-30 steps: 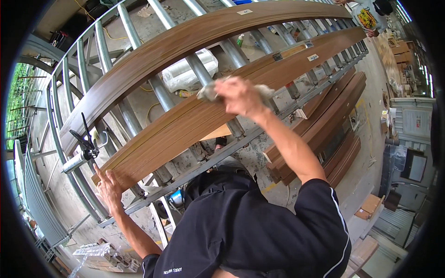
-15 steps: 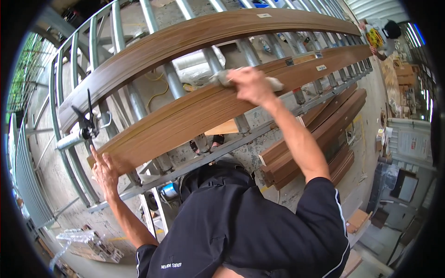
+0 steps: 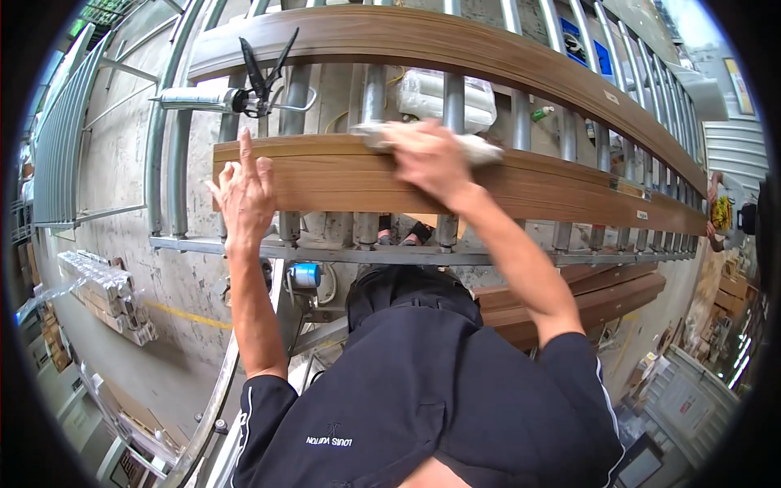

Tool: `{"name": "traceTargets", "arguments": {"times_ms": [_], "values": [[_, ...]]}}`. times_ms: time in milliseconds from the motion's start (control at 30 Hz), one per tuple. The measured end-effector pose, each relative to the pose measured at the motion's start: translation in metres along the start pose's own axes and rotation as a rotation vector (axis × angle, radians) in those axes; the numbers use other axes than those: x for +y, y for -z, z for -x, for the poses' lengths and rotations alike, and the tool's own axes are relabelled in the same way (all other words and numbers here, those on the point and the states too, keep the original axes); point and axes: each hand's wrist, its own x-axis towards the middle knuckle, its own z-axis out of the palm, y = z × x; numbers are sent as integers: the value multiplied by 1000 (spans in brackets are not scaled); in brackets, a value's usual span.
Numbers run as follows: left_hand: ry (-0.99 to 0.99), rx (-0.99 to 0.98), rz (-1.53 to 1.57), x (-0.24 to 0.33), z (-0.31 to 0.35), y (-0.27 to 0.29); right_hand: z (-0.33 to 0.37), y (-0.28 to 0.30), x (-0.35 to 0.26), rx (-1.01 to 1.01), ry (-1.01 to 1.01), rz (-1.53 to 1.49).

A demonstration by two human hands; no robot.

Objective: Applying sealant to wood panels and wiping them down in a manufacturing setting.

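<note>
A long brown wood-grain board (image 3: pixel 325 183) lies across the metal rollers in front of me. My right hand (image 3: pixel 431 159) is closed on a whitish cloth (image 3: pixel 482 150), pressed to the board's upper face; motion blurs the hand. Over the board's left end, my left hand (image 3: pixel 248 187) rests with its fingers stretched out and nothing held. Just beyond those fingertips a caulking gun (image 3: pixel 252 99) with black handles and a pale tube lies on the rollers. A second brown board (image 3: pixel 455 41) runs along the far side of the rollers.
The roller conveyor's near rail (image 3: pixel 488 257) passes in front of my body. More brown boards (image 3: pixel 602 301) are stacked below it at right. Plastic-wrapped rolls (image 3: pixel 446 98) show beneath the rollers. Another person (image 3: pixel 722 213) is at the boards' far right end.
My view has turned, so the boards now lie more level. My right hand has moved the cloth leftward along the board. My left hand stays at the board's left end.
</note>
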Motion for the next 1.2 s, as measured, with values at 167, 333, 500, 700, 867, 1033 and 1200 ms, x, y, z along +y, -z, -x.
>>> {"name": "traceTargets", "arguments": {"times_ms": [167,333,500,700,867,1033,1200], "values": [[30,-26,47,-1,-2,-2,-54,-44,-73,41,49,21],[53,68,77,-15,10,-7,54,30,15,45,-71,11],[63,49,153,-24,9,-1,173,137,134,-63,-480,207],[13,67,225,-27,8,-2,89,88,72,-147,-303,72],[-64,131,214,-37,8,-7,-63,-33,-56,-28,183,-47],[-727,647,431,-85,0,-18,-134,-105,-141,4,140,52],[-154,710,359,-39,54,-10,-23,-38,-82,-26,131,60]]}}
